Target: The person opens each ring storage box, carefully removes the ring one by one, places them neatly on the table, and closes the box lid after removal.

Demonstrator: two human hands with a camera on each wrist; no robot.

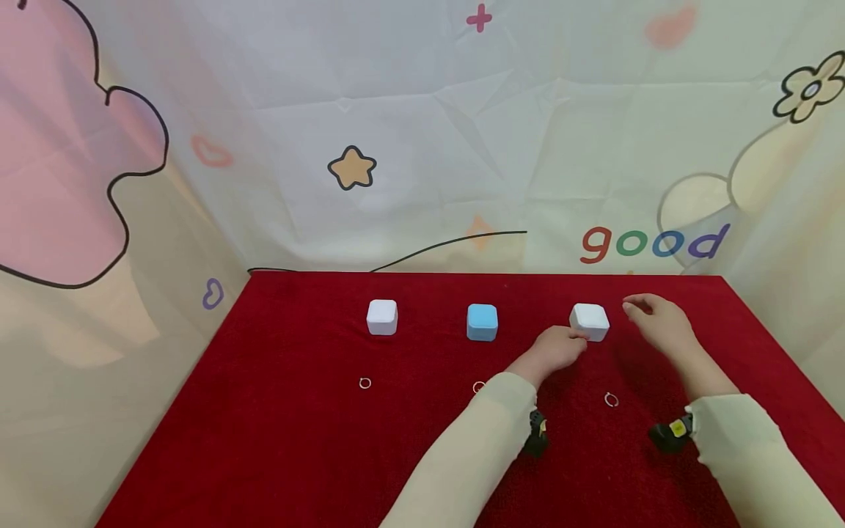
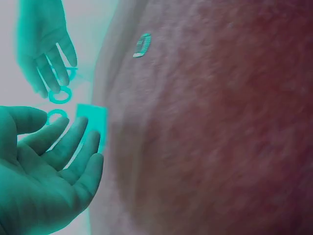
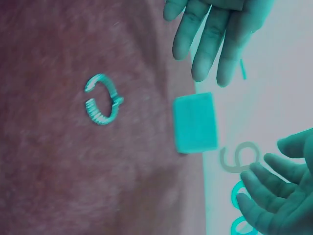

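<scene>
Two hands close in on the right-hand white box [image 1: 589,321], the end one of three small boxes in a row along the far side of a red-covered desk [image 1: 277,440]. The left hand [image 1: 553,350] sits just on the near left of that box, fingertips at or almost at its lower corner, fingers loosely extended and holding nothing. The right hand [image 1: 657,323] hovers just to the box's right, fingers spread and relaxed, also empty; a gap shows between it and the box. The wrist views agree: both palms open, the box [image 3: 196,122] between them.

An open ring [image 1: 611,400] lies on the cloth nearer the person than the box, apart from it. To the box's left stand a blue box [image 1: 482,322] and, beyond that, another white box [image 1: 382,317], each with a ring [image 1: 365,383] in front.

Judging from the pose, the box looks light and prone to sliding on the cloth, so a good grasp would likely meet it from both sides evenly, steadying the base before lifting the lid.
</scene>
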